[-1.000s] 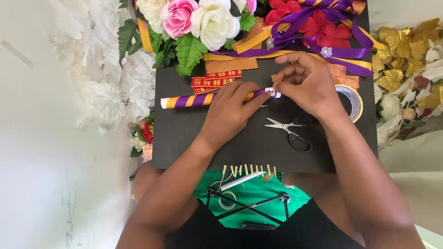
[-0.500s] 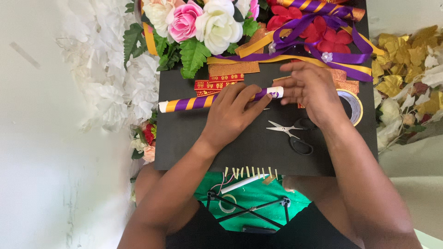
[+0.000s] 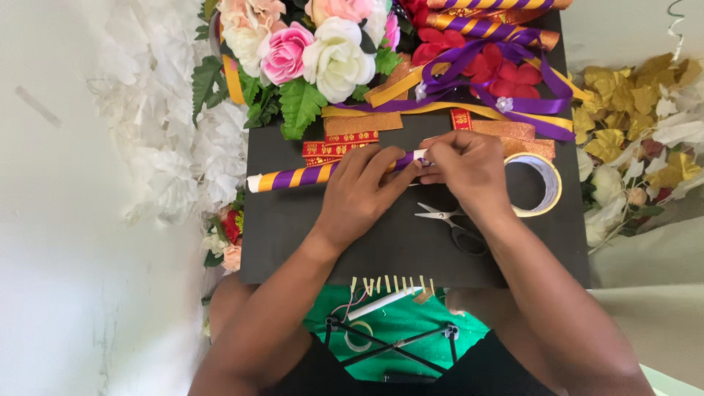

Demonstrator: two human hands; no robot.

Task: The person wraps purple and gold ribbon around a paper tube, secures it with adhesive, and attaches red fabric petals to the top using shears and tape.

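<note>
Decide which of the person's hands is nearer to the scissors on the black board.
Right. The right hand sits just above the scissors, its wrist over the handles; the left hand lies further off, to their left.

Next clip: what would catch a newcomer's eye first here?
Both hands meet mid-board on a purple-and-gold striped tube: the left hand presses it down, the right hand pinches its white end. Behind them, pink and white artificial roses and purple ribbon crowd the black board; scissors lie below the right hand.
</note>
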